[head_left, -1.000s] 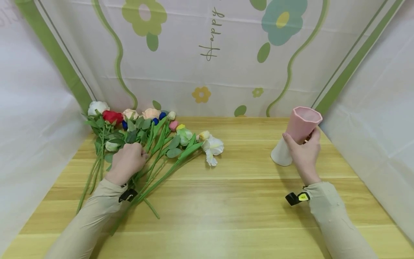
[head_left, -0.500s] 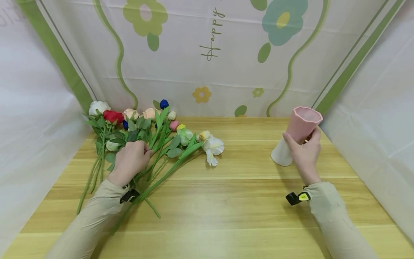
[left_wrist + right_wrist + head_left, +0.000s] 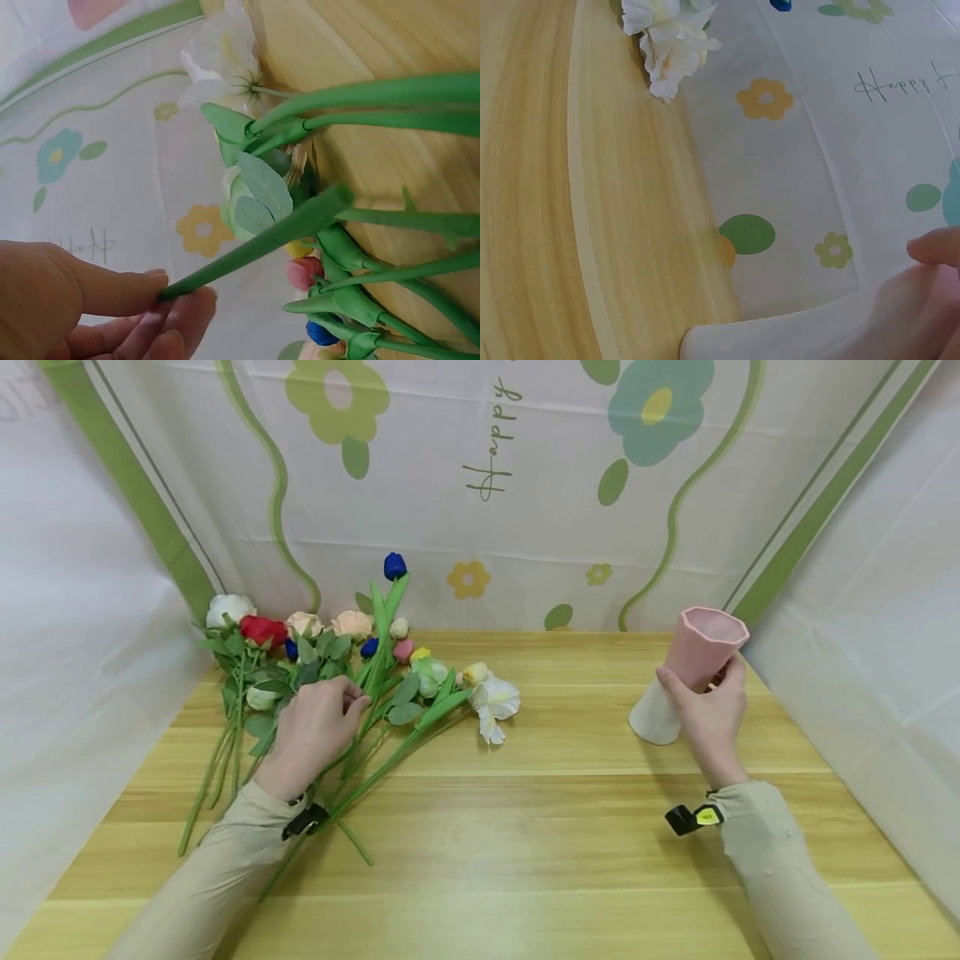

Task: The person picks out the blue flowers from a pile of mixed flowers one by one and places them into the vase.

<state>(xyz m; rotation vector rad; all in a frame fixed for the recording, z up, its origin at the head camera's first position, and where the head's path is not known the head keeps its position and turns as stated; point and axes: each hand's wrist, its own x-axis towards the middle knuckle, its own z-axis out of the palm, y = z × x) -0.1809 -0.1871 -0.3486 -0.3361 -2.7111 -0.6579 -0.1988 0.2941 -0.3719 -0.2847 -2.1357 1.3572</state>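
Note:
A blue tulip [image 3: 394,566] stands raised over the flower pile in the head view, its long leaves upright. My left hand [image 3: 318,727] pinches its green stem [image 3: 255,244] between thumb and fingertips; the stem's cut end shows in the left wrist view. At the right, my right hand [image 3: 708,718] grips a vase [image 3: 697,647], pink above and white below, thumb on the near side and fingers behind. The vase stands on the table with its mouth up, and its white lower part [image 3: 780,341] lies along the bottom of the right wrist view.
Artificial flowers lie heaped at the left: a white bloom [image 3: 229,610], a red rose [image 3: 262,631], peach roses [image 3: 351,624], a pink bud [image 3: 403,650] and a white iris [image 3: 495,700]. Their stems spread toward the front of the wooden table [image 3: 487,860]. A printed curtain [image 3: 540,552] closes the back.
My left hand has shifted slightly right, lifting the blue tulip up out of the pile so its head rises against the curtain. My right hand and the vase have stayed in place.

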